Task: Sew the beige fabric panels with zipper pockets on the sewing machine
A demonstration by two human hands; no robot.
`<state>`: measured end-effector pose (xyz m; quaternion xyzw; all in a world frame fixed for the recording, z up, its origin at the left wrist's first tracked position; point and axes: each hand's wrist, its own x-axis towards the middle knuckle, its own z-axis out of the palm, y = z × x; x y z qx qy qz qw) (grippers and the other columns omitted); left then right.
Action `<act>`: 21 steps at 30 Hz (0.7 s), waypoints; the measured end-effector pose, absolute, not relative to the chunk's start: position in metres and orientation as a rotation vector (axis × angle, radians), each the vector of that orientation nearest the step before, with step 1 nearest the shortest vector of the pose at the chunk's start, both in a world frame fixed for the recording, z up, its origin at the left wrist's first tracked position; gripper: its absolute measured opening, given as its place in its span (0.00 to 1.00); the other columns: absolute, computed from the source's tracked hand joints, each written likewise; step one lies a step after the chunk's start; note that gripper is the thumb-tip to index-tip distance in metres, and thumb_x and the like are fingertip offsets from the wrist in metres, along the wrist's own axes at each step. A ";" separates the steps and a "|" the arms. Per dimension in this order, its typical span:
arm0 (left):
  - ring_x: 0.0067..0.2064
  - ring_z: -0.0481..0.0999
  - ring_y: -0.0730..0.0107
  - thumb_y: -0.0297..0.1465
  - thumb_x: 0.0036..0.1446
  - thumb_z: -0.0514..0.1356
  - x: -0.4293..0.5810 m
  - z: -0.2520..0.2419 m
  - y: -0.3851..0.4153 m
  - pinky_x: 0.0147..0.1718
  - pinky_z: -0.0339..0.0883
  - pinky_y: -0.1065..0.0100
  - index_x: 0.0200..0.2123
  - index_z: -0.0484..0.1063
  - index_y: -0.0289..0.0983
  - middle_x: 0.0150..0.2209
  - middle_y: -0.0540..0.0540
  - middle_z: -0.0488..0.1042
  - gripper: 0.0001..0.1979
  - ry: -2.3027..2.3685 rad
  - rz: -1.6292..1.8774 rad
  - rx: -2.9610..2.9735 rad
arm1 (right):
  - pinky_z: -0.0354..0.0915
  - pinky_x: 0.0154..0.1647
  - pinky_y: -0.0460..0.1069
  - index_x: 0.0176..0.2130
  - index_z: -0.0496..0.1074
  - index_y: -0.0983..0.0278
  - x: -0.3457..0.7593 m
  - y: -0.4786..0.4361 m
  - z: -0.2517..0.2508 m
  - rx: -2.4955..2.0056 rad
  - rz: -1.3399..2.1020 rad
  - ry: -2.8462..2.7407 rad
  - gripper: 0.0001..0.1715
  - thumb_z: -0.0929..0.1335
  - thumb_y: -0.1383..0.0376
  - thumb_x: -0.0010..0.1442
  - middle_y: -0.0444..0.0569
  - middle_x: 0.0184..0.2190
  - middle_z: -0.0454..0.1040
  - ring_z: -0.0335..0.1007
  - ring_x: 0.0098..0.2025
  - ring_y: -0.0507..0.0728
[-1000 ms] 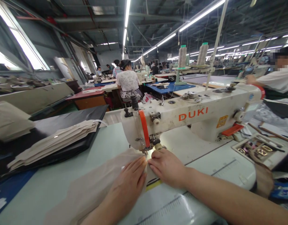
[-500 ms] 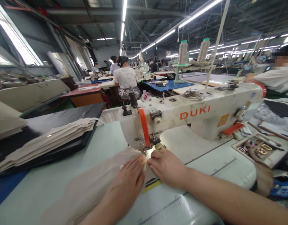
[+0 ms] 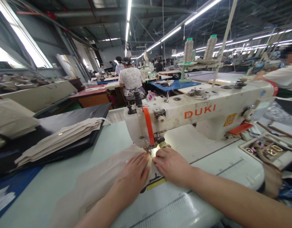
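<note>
A pale beige piece of fabric (image 3: 98,177) lies on the sewing machine's light green bed, its upper end under the needle area. My left hand (image 3: 134,174) rests flat on it, fingers stretched together toward the presser foot (image 3: 149,150). Just right of the needle, my right hand (image 3: 173,164) is closed, thumb and fingers pinched at the fabric's edge; the fingertips partly hide what they grip. The white sewing machine (image 3: 200,109) carries orange lettering, and a small lamp lights the stitching spot.
At left, a stack of beige fabric pieces (image 3: 62,137) lies on black material (image 3: 89,114). A tray (image 3: 267,148) of metal buckles sits at right. Thread cones (image 3: 188,50) stand behind the machine. Co-workers sit ahead (image 3: 130,77) and at far right (image 3: 285,72).
The view has turned slightly left, so the scene sits farther right. Both hands stay beside the needle in nearly the same pose; slightly more of the dark slot before them shows.
</note>
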<state>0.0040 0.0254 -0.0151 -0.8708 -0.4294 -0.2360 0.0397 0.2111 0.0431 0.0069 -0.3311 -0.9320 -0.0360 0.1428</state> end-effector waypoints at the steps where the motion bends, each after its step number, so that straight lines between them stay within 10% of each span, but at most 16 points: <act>1: 0.54 0.77 0.56 0.29 0.65 0.52 0.003 -0.015 0.028 0.55 0.72 0.53 0.51 0.74 0.37 0.52 0.39 0.78 0.15 -1.332 -0.711 -2.664 | 0.60 0.44 0.52 0.39 0.75 0.67 0.211 0.043 0.006 -0.958 -0.105 -2.681 0.10 0.64 0.69 0.68 0.52 0.35 0.73 0.64 0.40 0.59; 16: 0.59 0.73 0.59 0.28 0.64 0.53 -0.019 -0.011 -0.010 0.58 0.69 0.53 0.55 0.72 0.37 0.58 0.40 0.74 0.18 -1.450 -0.543 -2.661 | 0.63 0.43 0.51 0.36 0.76 0.65 0.216 0.040 0.000 -0.864 -0.038 -2.500 0.13 0.64 0.70 0.68 0.51 0.32 0.74 0.67 0.37 0.58; 21: 0.69 0.58 0.57 0.29 0.65 0.54 -0.034 0.007 -0.061 0.65 0.57 0.50 0.65 0.61 0.39 0.68 0.41 0.60 0.25 -1.424 -0.493 -2.470 | 0.65 0.44 0.52 0.38 0.77 0.65 0.216 0.038 -0.005 -0.727 0.051 -2.459 0.13 0.63 0.70 0.68 0.51 0.33 0.75 0.69 0.39 0.59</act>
